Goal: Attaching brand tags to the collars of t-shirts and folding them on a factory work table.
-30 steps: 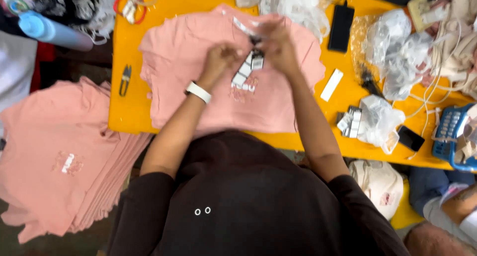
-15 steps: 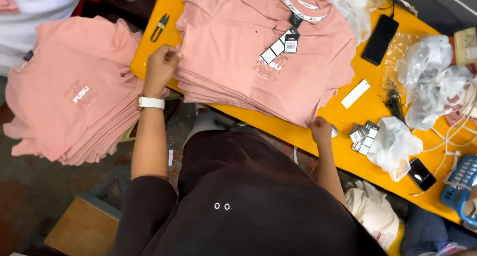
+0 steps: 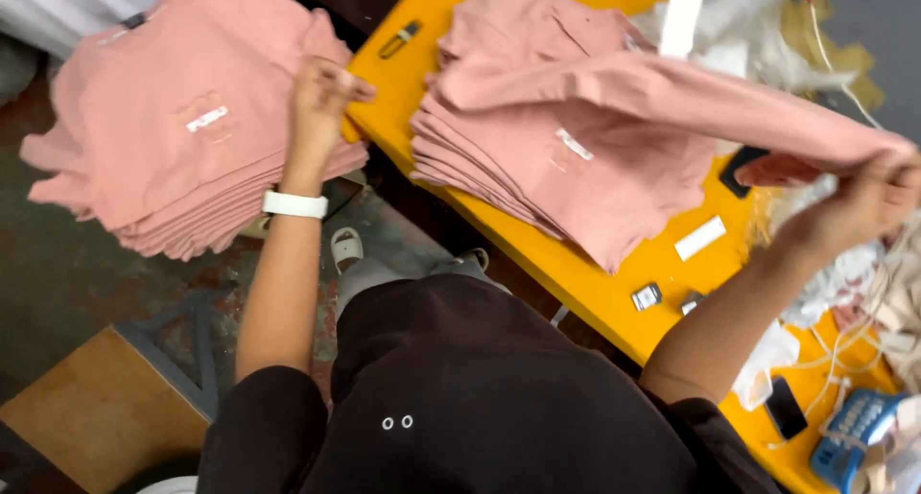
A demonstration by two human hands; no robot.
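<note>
small white rectangular label (image 3: 207,119) on the pink shirt stack left of the left hand (image 3: 321,96), similar white label (image 3: 576,145) on the desk stack between both hands, flat white paper tag (image 3: 700,238) below the right hand (image 3: 859,206), dark phone screen (image 3: 785,408) lower still

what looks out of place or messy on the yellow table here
Mostly the right end of the yellow table: crumpled clear plastic bags, tangled white cords and loose small tags lie scattered. The pink shirt stack is fanned unevenly, its top shirt lifted by the right hand.
</note>
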